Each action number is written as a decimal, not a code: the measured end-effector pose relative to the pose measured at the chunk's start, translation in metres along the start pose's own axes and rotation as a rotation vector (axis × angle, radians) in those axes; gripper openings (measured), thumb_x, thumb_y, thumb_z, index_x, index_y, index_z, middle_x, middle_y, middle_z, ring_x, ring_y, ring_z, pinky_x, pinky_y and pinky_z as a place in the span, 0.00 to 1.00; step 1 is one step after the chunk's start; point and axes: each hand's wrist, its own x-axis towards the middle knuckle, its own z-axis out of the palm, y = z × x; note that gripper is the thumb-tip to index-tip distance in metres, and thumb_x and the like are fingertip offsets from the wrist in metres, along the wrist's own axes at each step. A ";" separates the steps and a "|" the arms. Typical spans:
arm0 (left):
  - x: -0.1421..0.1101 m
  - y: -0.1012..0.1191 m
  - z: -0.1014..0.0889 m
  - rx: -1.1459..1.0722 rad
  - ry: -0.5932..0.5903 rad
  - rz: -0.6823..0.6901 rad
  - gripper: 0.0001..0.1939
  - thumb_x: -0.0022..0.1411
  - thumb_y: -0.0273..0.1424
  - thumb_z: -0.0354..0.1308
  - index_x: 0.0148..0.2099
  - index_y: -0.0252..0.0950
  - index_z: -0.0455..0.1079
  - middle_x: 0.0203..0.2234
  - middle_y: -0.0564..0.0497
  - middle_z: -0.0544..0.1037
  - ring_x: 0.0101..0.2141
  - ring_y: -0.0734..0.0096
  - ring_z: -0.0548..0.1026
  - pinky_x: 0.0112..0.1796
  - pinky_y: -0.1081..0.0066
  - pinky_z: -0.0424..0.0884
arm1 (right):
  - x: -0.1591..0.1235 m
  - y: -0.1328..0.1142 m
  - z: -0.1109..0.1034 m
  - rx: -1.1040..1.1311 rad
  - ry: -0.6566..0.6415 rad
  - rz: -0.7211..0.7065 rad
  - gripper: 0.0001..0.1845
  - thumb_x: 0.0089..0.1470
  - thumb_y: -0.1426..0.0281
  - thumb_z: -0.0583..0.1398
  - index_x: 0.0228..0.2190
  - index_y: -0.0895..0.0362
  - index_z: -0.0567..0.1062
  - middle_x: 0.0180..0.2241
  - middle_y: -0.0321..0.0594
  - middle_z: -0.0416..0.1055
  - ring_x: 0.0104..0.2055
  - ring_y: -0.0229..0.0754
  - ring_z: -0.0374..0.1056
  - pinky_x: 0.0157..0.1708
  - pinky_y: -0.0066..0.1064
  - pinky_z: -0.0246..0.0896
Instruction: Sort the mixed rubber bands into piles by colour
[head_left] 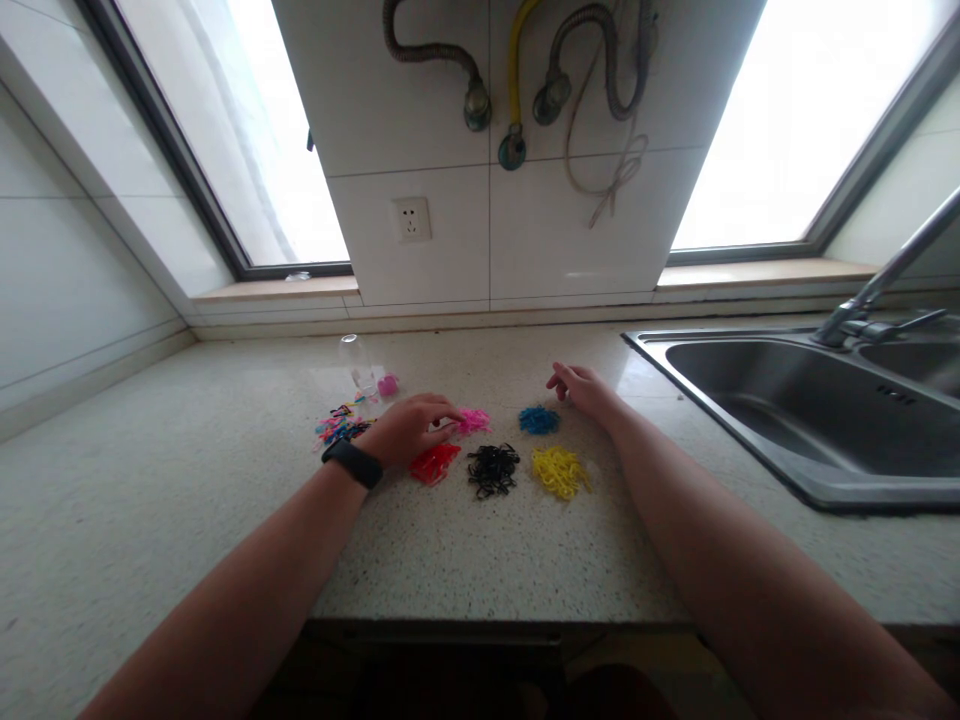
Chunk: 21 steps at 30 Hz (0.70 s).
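Note:
Small elastic rubber bands lie on the speckled counter in colour piles. My left hand (416,422), with a dark wristband (352,462), reaches over the pink pile (474,421), thumb and forefinger drawn together at its edge. What they pinch is too small to make out. Just below that hand lies the red pile (433,464). My right hand (583,388) rests beyond the blue pile (538,420), fingers loosely bent and slightly apart, with nothing visible in them. Nearer me are black bands (493,470) and yellow bands (559,472). Mixed bands (341,424) lie left of my left wrist.
A clear bottle (358,362) lies behind the mixed bands, beside a pink cap (388,384). At the right is a steel sink (750,430) with a faucet (862,310). A socket (412,219) and hoses are on the tiled wall.

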 end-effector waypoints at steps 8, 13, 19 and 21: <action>-0.001 -0.003 -0.003 0.024 -0.020 -0.002 0.11 0.67 0.30 0.55 0.48 0.39 0.77 0.41 0.47 0.78 0.42 0.66 0.75 0.46 0.65 0.70 | -0.003 -0.004 -0.001 -0.024 -0.007 -0.004 0.33 0.58 0.46 0.49 0.28 0.60 0.78 0.20 0.37 0.69 0.20 0.36 0.58 0.23 0.30 0.51; -0.003 -0.002 -0.009 -0.003 0.010 -0.066 0.11 0.67 0.31 0.56 0.47 0.38 0.77 0.40 0.47 0.77 0.37 0.69 0.74 0.40 0.68 0.70 | -0.003 -0.004 -0.001 -0.028 -0.003 -0.003 0.33 0.58 0.46 0.48 0.28 0.59 0.78 0.20 0.37 0.69 0.20 0.36 0.58 0.24 0.30 0.51; -0.008 -0.007 -0.015 -0.025 0.073 -0.114 0.11 0.68 0.35 0.56 0.42 0.36 0.78 0.33 0.48 0.77 0.31 0.72 0.72 0.35 0.70 0.68 | -0.004 -0.004 -0.001 -0.032 -0.011 -0.017 0.33 0.58 0.46 0.49 0.29 0.60 0.79 0.20 0.37 0.70 0.20 0.36 0.59 0.24 0.29 0.52; -0.009 -0.010 -0.015 -0.028 0.090 -0.128 0.12 0.68 0.36 0.56 0.41 0.36 0.78 0.32 0.49 0.77 0.30 0.72 0.72 0.34 0.70 0.67 | -0.004 -0.005 -0.002 -0.044 -0.009 -0.012 0.33 0.58 0.46 0.49 0.29 0.60 0.79 0.21 0.37 0.70 0.21 0.36 0.59 0.24 0.29 0.52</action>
